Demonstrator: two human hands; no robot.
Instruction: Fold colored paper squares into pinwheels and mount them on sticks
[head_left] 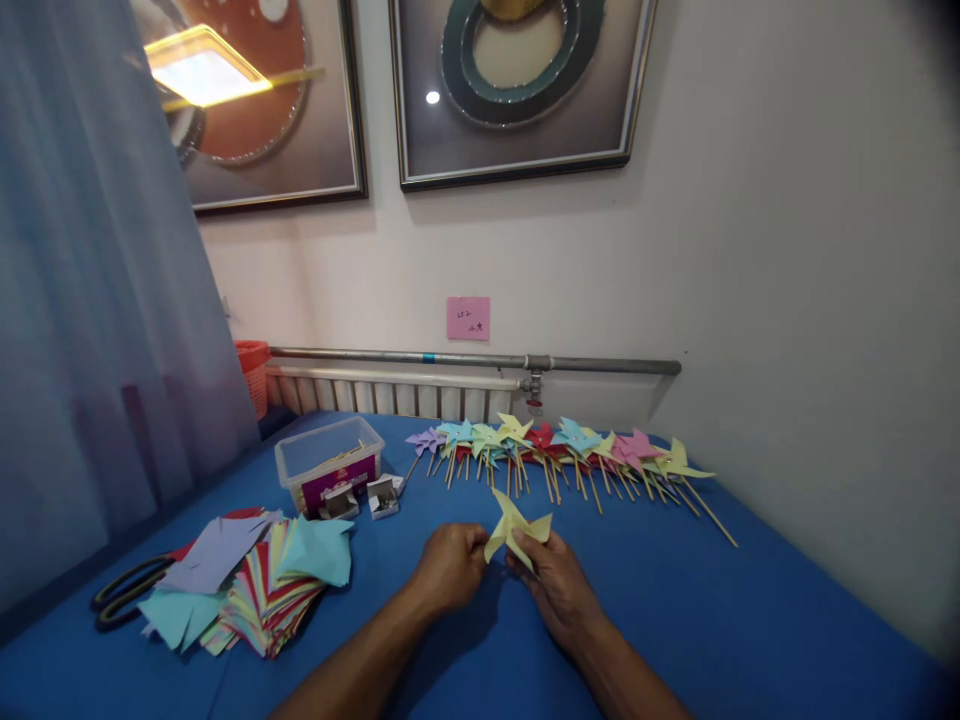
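A pale yellow paper pinwheel (511, 527), its blades folded to the centre, is held up in front of me above the blue cloth. My right hand (559, 580) grips it from the right, thumb on the front near the middle and fingers behind. Close to its left blade, my left hand (454, 562) is closed with the fingertips pinched together; what sits between them is too small to make out. No stick shows under this pinwheel.
Finished pinwheels on sticks (540, 445) lie in a row at the back. To the left are a clear plastic box (330, 465) of sticks, small open boxes (383, 497), stacked coloured paper (274, 590) and black-handled scissors (124, 592). A radiator pipe (405, 356) runs along the wall.
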